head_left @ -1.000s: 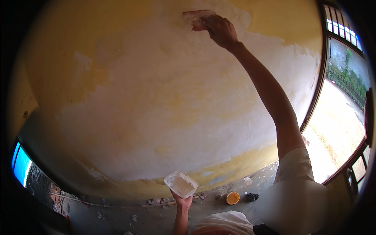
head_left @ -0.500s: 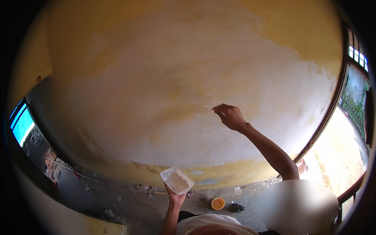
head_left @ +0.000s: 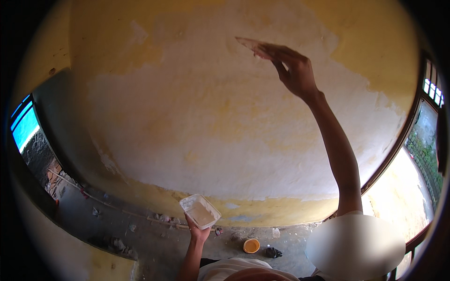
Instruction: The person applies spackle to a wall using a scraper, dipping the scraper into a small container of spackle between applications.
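My right hand [head_left: 296,74] is raised high on the wall, gripping a flat, pinkish, putty-smeared scraper [head_left: 248,44]; its blade is at or very near the wall surface. The wall [head_left: 225,126] is yellow, with a large, patchy area of whitish coating across its middle. Low in the view, my left hand [head_left: 198,232] holds a white rectangular plastic tub [head_left: 200,210] from underneath and behind, with pale paste inside it.
An orange bucket [head_left: 251,245] and a dark crumpled item [head_left: 273,252] sit on the grey floor [head_left: 159,248] below. A pipe [head_left: 110,205] and scattered debris lie along the wall's foot. Openings with dark frames stand at both sides, the right one [head_left: 398,187] bright.
My right hand with the scraper dropped to mid-wall half a second ago and is now high again. The whole view has shifted; the tub appears further left in the picture.
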Demonstrator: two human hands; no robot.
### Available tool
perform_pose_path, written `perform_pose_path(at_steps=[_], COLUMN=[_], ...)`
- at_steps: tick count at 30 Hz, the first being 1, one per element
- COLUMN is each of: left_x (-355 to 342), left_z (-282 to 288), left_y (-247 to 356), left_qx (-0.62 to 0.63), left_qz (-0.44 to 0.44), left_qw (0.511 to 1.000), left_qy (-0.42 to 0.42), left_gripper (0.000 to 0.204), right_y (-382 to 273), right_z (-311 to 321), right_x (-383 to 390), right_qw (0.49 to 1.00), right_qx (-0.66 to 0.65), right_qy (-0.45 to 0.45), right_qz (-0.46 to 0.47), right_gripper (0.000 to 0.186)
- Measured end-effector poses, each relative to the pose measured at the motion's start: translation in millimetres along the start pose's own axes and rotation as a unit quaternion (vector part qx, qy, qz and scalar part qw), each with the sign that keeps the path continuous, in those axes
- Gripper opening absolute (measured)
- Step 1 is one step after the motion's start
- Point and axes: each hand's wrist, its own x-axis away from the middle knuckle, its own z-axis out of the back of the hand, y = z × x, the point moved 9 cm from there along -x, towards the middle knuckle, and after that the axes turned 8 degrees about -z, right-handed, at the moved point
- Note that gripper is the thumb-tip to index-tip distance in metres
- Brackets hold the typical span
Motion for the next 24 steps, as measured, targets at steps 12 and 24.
perform_pose_path(at_steps=[12,24], left_x=[-10,-45], left_z=[37,134], left_y=[12,-30], left_qx=[-0.031,-0.012], left_qz=[0.047,0.111], left_qw=[0.998,0.994], left_qy=[-0.037,-0.003], left_gripper=[0.068,0.065], right_y=[56,47], right_z=[-107,-44], right_x=[-11,132], right_qw=[0.938,0.976], right_qx=[0.302,0.153], right_qy=[-0.159,-0.052], right_qz=[-0.062,-0.146], right_gripper=[0.042,0.03])
